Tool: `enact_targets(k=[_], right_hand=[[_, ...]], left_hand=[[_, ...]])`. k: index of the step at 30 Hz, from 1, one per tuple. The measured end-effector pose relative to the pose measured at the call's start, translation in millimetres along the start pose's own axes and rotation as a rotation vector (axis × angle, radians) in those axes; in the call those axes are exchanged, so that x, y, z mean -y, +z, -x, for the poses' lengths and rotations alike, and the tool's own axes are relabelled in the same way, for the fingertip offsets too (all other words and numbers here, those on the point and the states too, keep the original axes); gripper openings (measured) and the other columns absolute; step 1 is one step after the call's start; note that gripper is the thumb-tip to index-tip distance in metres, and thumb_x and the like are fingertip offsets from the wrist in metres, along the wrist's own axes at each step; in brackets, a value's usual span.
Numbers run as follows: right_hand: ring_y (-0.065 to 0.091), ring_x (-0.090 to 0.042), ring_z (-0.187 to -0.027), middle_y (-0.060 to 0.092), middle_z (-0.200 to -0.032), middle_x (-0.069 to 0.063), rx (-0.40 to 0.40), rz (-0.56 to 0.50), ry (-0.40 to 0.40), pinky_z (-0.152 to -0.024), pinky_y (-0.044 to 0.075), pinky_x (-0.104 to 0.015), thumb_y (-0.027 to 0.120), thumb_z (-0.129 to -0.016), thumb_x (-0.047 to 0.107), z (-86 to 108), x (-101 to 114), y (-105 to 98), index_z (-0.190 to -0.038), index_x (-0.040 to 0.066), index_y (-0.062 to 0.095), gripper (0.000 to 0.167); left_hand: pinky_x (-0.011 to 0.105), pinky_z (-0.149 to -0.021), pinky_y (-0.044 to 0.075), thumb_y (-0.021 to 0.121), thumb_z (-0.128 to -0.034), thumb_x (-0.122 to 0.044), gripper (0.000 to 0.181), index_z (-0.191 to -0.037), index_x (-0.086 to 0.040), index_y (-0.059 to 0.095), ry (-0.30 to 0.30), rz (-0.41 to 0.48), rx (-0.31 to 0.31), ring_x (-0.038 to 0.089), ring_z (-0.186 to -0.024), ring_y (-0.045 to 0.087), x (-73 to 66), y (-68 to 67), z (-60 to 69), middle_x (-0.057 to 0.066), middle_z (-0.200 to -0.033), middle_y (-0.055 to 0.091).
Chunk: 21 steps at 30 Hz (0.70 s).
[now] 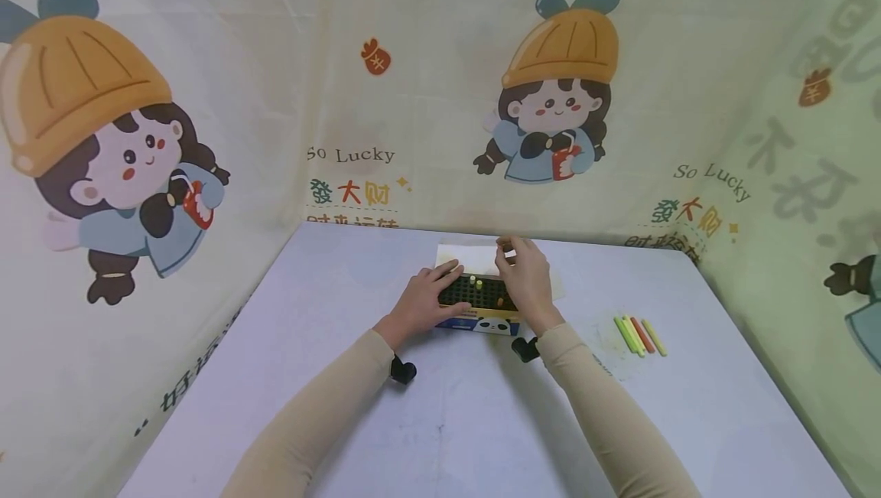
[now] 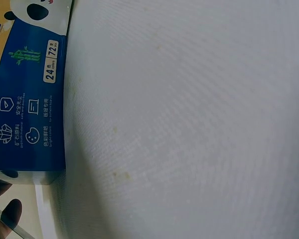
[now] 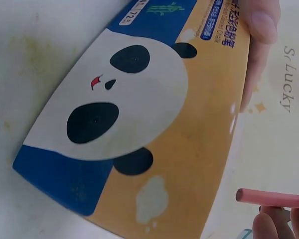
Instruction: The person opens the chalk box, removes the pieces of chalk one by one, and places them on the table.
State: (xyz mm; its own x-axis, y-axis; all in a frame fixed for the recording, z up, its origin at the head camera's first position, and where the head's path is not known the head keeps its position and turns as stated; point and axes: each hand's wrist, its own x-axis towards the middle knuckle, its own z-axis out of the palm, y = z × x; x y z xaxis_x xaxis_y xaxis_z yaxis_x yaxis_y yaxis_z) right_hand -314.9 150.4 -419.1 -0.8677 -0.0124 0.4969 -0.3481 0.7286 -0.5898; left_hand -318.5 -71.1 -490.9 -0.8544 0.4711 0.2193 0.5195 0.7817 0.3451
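Note:
A box of coloured chalk (image 1: 464, 323), blue and yellow with a panda on its front, stands on the table. Its black holder (image 1: 487, 297) has many small holes, and a few short chalk ends stick out. My left hand (image 1: 421, 301) holds the box at its left end, the thumb along the front top edge and the fingers reaching over the holder. Above the right end is my right hand (image 1: 525, 272), which pinches a pink chalk stick (image 3: 271, 198) between thumb and fingers, clear of the holder in the right wrist view.
To the right lie several loose chalk sticks (image 1: 640, 336), green, yellow and red, with chalk dust around them. A white flat sheet or flap (image 1: 471, 257) is behind the box. Printed cloth (image 1: 440, 100) hangs around the table (image 1: 440, 421).

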Motion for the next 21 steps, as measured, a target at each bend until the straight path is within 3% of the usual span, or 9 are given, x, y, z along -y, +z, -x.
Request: enact_targets(k=[7,12,21], right_hand=[[0.077,-0.028,-0.088,0.070,-0.114,-0.013,-0.022,0.039,-0.017,-0.070,0.062,-0.040,0.064,-0.102,0.012,-1.5,-2.3,-6.0,-0.118,0.007,0.075,0.020],[0.076,-0.028,-0.087,0.070,-0.114,-0.015,-0.034,0.087,-0.021,-0.070,0.061,-0.042,0.065,-0.101,0.011,-0.2,-4.6,-11.9,-0.121,0.007,0.077,0.023],[0.076,-0.030,-0.086,0.068,-0.107,-0.018,-0.025,0.144,0.040,-0.070,0.061,-0.044,0.064,-0.102,0.011,5.2,-23.0,-32.3,-0.124,0.003,0.076,0.026]], left_hand=[[0.059,-0.108,0.041,0.034,-0.0855,-0.090,0.101,-0.164,-0.026,0.034,0.017,0.009,-0.004,0.035,-0.136,0.048,1.0,-0.7,-0.4,-0.004,-0.170,0.029],[0.059,-0.109,0.041,0.039,-0.0875,-0.087,0.098,-0.164,-0.027,0.033,0.014,0.006,0.000,0.036,-0.138,0.047,0.8,-0.3,-0.4,-0.004,-0.171,0.029],[0.058,-0.111,0.039,0.051,-0.0918,-0.078,0.091,-0.165,-0.027,0.031,-0.006,0.000,0.021,0.035,-0.142,0.044,-1.2,-0.3,-1.5,-0.005,-0.172,0.026]])
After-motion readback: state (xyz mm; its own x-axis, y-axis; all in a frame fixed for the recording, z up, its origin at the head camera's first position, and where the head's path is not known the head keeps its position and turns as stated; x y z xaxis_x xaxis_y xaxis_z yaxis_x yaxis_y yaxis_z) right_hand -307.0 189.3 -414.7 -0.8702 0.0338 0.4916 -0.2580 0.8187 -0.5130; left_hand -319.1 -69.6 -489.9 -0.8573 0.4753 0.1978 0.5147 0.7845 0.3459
